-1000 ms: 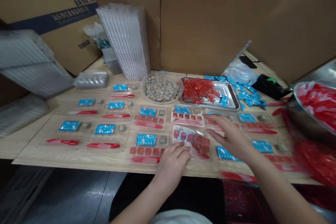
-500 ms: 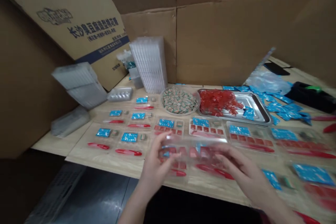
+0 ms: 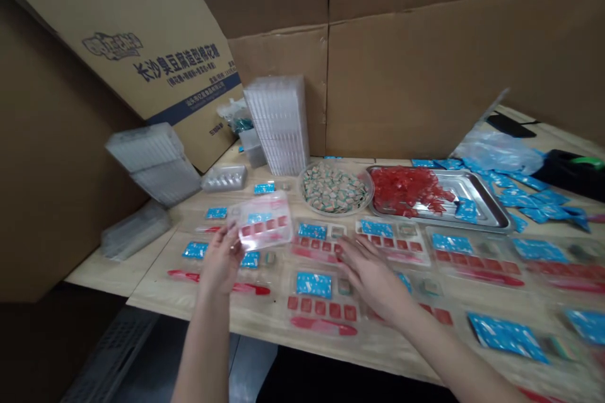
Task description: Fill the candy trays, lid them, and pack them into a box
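Now, in the head view, the left hand (image 3: 221,264) grasps a clear pack (image 3: 265,239) at its left edge and holds it raised and tilted over other packs (image 3: 259,274) lying on the bench (image 3: 155,277). A blue sachet (image 3: 259,218) and a row of red pieces (image 3: 270,225) show in it. Half a second ago the pack was between both hands, nearer the middle; it has since gone leftward, and only the left hand bears it, which suggests that the right hand (image 3: 371,274) is no longer needed to support it. The right hand is loosely spread, nothing seen in its hold, over the middle packs; whether it touches one cannot be told. Beyond it, a round bowl (image 3: 368,199) of small wrapped pieces (image 3: 333,186) stands just beside a metal tray (image 3: 484,198) heaped with red packets (image 3: 406,189).
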{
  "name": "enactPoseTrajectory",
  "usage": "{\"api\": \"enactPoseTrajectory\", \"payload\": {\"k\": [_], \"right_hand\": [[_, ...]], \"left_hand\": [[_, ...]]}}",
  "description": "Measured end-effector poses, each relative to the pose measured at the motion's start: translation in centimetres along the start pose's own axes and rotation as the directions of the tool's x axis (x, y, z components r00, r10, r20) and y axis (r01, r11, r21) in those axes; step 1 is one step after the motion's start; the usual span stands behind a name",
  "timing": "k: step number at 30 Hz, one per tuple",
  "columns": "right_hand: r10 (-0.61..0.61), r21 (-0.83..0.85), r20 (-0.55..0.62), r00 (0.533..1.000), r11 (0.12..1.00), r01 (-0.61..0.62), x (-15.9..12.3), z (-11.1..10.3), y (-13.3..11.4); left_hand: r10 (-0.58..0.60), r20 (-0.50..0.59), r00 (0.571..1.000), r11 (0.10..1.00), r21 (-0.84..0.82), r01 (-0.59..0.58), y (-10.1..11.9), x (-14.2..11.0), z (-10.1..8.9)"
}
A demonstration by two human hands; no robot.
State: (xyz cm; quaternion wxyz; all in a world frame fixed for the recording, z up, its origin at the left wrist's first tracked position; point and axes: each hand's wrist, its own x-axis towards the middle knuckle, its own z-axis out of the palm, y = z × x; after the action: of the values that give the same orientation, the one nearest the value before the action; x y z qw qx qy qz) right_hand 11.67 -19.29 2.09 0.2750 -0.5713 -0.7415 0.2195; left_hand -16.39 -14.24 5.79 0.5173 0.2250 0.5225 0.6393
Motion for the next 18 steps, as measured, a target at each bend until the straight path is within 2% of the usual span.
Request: {"api": "enactPoseTrajectory", "payload": {"k": [1,3,7,10,13,15,18], "right_hand": [[-0.066,-0.133,0.012,0.998,0.989,0.067,0.0,0.3,0.3],[-0.122,-0.301,0.069,0.99,0.944,0.137,0.0,0.7,0.8],[-0.149,-0.438,0.119,0.982,0.88,0.186,0.3,1.3,1.4],[-0.192,-0.485,0.103,0.976,0.847,0.218,0.6,1.5,1.6],[-0.228,-0.524,0.074,0.971,0.82,0.232,0.8,1.8,1.8],[-0.244,-0.537,0.061,0.968,0.809,0.238,0.8,1.9,1.8],[-0.251,-0.54,0.051,0.967,0.807,0.238,0.6,2.2,1.9]], "left_hand": [[0.014,-0.024,1.0,1.0,-0.006,-0.014,0.5,0.3,-1.1],[0.029,-0.056,0.998,1.0,0.002,-0.029,1.2,0.8,-3.0],[0.035,-0.093,0.995,0.985,0.171,-0.019,1.6,1.8,-5.0],[0.04,-0.092,0.995,0.956,0.294,-0.011,1.1,3.7,-4.9],[0.073,-0.049,0.996,0.892,0.45,-0.043,0.4,6.0,-4.0],[0.132,-0.014,0.991,0.813,0.574,-0.1,-0.2,7.2,-3.4],[0.286,0.044,0.957,0.624,0.749,-0.221,-0.8,8.0,-2.7]]}}
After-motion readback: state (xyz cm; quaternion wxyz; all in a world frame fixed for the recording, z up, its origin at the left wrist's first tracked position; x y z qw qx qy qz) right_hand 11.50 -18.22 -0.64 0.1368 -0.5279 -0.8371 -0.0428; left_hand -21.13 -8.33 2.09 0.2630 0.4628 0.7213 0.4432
